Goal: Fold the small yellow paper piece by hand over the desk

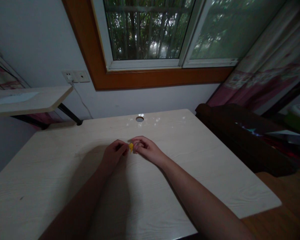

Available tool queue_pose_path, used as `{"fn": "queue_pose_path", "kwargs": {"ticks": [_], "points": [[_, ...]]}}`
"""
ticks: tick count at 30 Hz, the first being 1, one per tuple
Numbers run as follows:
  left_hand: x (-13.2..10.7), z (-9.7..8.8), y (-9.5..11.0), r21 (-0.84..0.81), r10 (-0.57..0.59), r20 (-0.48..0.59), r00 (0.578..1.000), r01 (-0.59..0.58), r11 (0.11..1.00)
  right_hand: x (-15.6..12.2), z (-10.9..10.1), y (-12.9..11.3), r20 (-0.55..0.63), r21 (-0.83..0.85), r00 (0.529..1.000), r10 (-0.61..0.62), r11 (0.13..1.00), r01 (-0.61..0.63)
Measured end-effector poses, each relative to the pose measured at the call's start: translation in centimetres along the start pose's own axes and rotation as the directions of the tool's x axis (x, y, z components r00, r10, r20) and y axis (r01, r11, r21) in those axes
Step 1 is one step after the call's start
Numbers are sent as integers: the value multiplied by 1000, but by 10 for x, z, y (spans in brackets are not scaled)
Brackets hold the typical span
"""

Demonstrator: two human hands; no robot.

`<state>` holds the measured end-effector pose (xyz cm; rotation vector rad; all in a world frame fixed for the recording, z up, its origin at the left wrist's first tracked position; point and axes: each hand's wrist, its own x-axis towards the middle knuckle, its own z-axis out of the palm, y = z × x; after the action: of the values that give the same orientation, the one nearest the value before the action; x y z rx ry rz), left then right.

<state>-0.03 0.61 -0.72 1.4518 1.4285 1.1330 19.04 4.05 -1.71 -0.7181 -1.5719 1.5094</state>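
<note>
Both my hands meet over the middle of a pale wooden table (65, 173). A small yellow object (131, 147) sits between their fingertips. My left hand (115, 152) has its fingers curled and pinches the yellow object from the left. My right hand (147, 149) is closed too, its fingertips pressed on the same object from the right. The object is too small to name.
A round cable hole (139, 119) lies at the table's far edge. A raised shelf (27, 99) juts out at the left, with a wall socket (76, 76) and cord behind. A dark sofa (242, 133) stands to the right, under the window (165, 33) and curtain.
</note>
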Motion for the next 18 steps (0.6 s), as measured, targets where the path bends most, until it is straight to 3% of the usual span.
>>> {"fn": "queue_pose_path", "kwargs": {"ticks": [7,15,18], "points": [[-2,2,0,106,0,25,1000,-3,994,0,1,-3,-20,-260,999,-44,965,37],[-2,5,-3,49,27,55,998,-30,998,2,1,6,-57,-33,994,90,995,-92],[-2,7,-3,42,113,1,994,-113,993,2,2,7,-72,18,991,112,994,-111]]}}
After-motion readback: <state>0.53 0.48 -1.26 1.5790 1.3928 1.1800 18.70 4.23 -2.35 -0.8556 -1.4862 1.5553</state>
